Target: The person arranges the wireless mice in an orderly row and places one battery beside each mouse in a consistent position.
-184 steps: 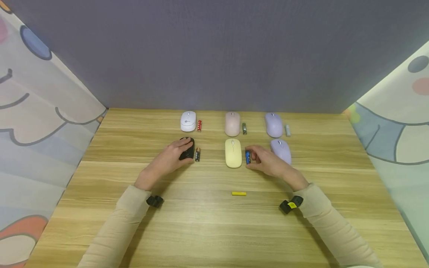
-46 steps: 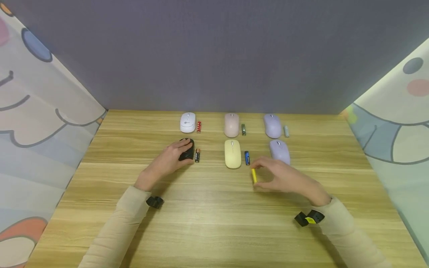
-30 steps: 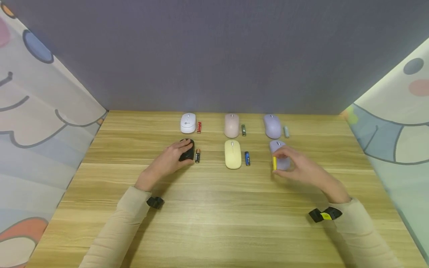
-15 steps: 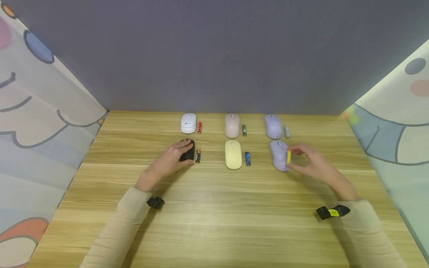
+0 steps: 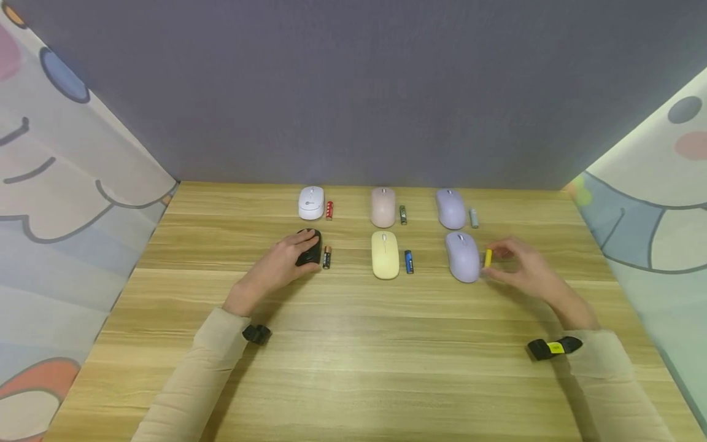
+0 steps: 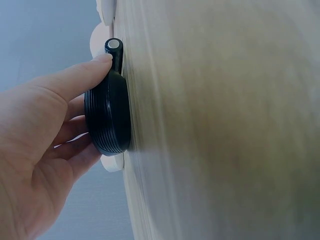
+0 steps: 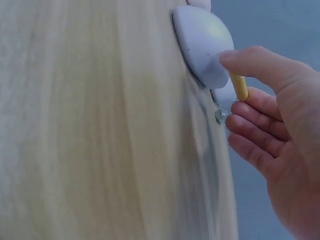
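Observation:
My left hand holds a black computer mouse, fingers over it and thumb along its near side. In the left wrist view, the thumb lies by the ridged side of the mouse, and its tip overlaps a dark battery's end; contact there is unclear. My right hand pinches a yellow battery between thumb and fingers, just right of the front lilac mouse. The right wrist view has this yellow battery upright between thumb and forefinger, apparently off the table.
White, pink and lilac mice form the back row, with red, green and grey batteries at their right. Up front, a black-and-copper battery and a blue battery flank the yellow mouse.
The yellow battery lay alone on the near table at first. My right hand left the blue battery, took the yellow one and carried it rightward past the front lilac mouse. The left hand stayed put.

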The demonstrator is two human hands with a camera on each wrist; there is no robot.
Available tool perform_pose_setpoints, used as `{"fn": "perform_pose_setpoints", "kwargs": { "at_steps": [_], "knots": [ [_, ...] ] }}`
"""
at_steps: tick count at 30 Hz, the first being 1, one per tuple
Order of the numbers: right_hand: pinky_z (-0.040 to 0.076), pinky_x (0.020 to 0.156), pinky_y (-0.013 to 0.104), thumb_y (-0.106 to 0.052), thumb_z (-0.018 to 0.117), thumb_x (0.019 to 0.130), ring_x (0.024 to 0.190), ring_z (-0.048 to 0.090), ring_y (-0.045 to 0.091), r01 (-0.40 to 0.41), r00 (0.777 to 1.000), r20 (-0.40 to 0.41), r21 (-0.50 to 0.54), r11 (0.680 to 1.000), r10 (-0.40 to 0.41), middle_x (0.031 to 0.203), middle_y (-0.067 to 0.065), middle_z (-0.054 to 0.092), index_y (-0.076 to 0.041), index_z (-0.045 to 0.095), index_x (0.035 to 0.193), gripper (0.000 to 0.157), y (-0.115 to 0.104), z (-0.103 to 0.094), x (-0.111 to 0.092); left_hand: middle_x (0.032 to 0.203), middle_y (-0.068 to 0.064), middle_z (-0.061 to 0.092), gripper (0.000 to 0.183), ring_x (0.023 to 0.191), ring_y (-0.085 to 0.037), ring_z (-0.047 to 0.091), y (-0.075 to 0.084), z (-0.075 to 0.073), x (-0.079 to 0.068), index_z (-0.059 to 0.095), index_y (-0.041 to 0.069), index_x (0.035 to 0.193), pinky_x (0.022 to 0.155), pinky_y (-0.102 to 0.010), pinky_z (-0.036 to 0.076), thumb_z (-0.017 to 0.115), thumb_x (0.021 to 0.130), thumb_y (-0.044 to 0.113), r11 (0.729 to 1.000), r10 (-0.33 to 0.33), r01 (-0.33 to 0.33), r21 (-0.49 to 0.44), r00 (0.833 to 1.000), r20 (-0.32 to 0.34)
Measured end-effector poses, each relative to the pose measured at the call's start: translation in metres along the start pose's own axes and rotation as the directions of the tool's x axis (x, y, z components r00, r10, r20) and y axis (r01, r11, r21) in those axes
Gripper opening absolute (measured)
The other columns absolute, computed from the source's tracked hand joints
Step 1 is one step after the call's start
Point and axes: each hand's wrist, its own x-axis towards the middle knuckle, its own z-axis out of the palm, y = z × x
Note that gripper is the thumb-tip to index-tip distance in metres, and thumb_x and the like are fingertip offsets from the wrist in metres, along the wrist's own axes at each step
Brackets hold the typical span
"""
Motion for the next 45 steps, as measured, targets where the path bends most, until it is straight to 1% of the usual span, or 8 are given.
{"fn": "perform_pose_setpoints", "kwargs": {
  "at_steps": [4,7,12,17,20,24,31,45],
  "knots": [
    [0.045,0.084,0.004,-0.004,0.09,0.075,0.093,0.063,0.012,-0.018,1.0,0.02,0.026,1.0,0.017,0.103,0.014,0.07,0.003,0.067,0.115,0.046,0.005,0.001,-0.001,0.154,-0.026,0.047,0.068,0.14,-0.045,0.048,0.0,0.0,0.0,0.055,-0.006,0.144,0.113,-0.054,0.044,0.08,0.092,0.03,1.0,0.002,-0.002,0.0,1.0,0.003],
    [0.043,0.085,0.003,-0.003,0.09,0.075,0.094,0.061,0.01,-0.009,1.0,0.029,0.036,0.999,0.008,0.102,0.014,0.07,0.003,0.067,0.115,0.047,0.008,0.002,-0.002,0.154,-0.026,0.047,0.068,0.14,-0.045,0.049,0.001,0.0,0.0,0.055,-0.006,0.144,0.113,-0.054,0.044,0.08,0.092,0.029,1.0,0.008,-0.008,-0.001,1.0,-0.001],
    [0.042,0.084,0.002,0.001,0.089,0.074,0.093,0.06,0.008,0.04,0.998,0.043,0.039,0.998,-0.041,0.101,0.012,0.07,0.005,0.067,0.115,0.047,0.013,0.002,0.0,0.154,-0.026,0.047,0.067,0.14,-0.045,0.049,0.001,0.0,0.0,0.055,-0.007,0.143,0.112,-0.054,0.045,0.081,0.092,0.028,1.0,0.012,-0.012,-0.001,1.0,-0.002],
    [0.045,0.083,0.004,0.008,0.086,0.073,0.09,0.059,0.008,0.1,0.992,0.069,0.082,0.992,-0.106,0.099,0.009,0.067,0.008,0.067,0.114,0.046,0.018,0.003,0.004,0.154,-0.026,0.047,0.066,0.14,-0.045,0.049,0.001,0.0,0.001,0.055,-0.007,0.143,0.112,-0.053,0.045,0.08,0.092,0.028,1.0,0.01,-0.01,-0.003,1.0,-0.002],
    [0.046,0.082,0.006,0.01,0.084,0.074,0.089,0.057,0.008,0.118,0.987,0.094,0.108,0.987,-0.129,0.098,0.006,0.065,0.008,0.066,0.115,0.045,0.02,0.002,0.006,0.154,-0.026,0.047,0.067,0.139,-0.045,0.049,0.001,0.0,0.001,0.055,-0.007,0.143,0.111,-0.053,0.046,0.081,0.092,0.028,1.0,0.014,-0.014,0.0,1.0,-0.003],
    [0.046,0.081,0.007,0.011,0.083,0.075,0.089,0.055,0.007,0.115,0.985,0.115,0.119,0.986,-0.129,0.098,0.005,0.064,0.008,0.065,0.116,0.045,0.021,0.002,0.007,0.154,-0.027,0.047,0.067,0.139,-0.045,0.05,0.001,0.0,0.001,0.055,-0.007,0.143,0.111,-0.053,0.047,0.081,0.092,0.028,1.0,0.017,-0.017,0.0,1.0,-0.002],
    [0.046,0.078,0.011,0.012,0.085,0.073,0.088,0.054,0.008,0.107,0.984,0.129,0.123,0.987,-0.123,0.099,0.004,0.063,0.007,0.065,0.116,0.048,0.019,-0.002,0.008,0.155,-0.026,0.046,0.067,0.14,-0.045,0.048,0.002,0.0,0.002,0.055,-0.006,0.144,0.112,-0.053,0.045,0.08,0.092,0.029,1.0,0.004,-0.004,-0.008,1.0,0.009],
    [0.046,0.078,0.011,0.008,0.085,0.075,0.09,0.055,0.006,0.093,0.984,0.14,0.13,0.987,-0.111,0.099,0.006,0.064,0.005,0.066,0.119,0.048,0.023,0.0,0.009,0.155,-0.026,0.046,0.068,0.141,-0.045,0.048,0.0,0.0,0.001,0.054,-0.005,0.145,0.112,-0.054,0.045,0.08,0.092,0.029,1.0,-0.004,0.004,-0.004,1.0,0.009]
  ]
}}
